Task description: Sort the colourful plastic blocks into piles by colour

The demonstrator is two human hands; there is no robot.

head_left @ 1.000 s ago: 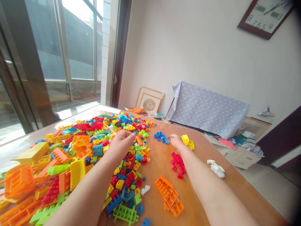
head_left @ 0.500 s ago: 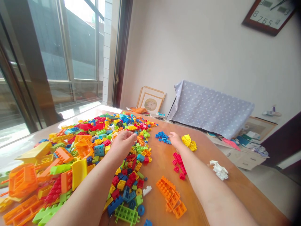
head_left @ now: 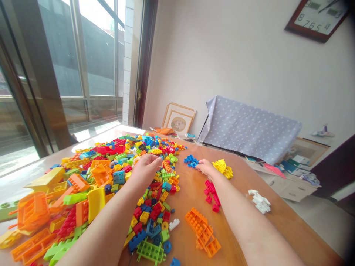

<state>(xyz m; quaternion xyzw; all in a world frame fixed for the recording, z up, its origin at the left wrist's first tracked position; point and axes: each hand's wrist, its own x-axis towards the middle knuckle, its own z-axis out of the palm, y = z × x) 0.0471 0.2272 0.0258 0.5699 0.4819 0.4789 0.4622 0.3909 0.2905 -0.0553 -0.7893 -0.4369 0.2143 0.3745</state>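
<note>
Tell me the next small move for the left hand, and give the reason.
Probably lift the left hand clear of the big mixed pile of coloured plastic bricks: its fingers are pinched together there, though what they grip is hidden. Small single-colour heaps lie to the right on the wooden table, and the right hand touches the blue brick heap.

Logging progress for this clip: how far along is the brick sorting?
Done: sorted apart on the table lie blue bricks, yellow bricks, red bricks, orange bricks and white bricks. In hand: the right hand is at the blue bricks; the left hand curls its fingers over the mixed pile, grip unclear. Left: most of it; the mixed pile is far bigger than the sorted groups.
</note>
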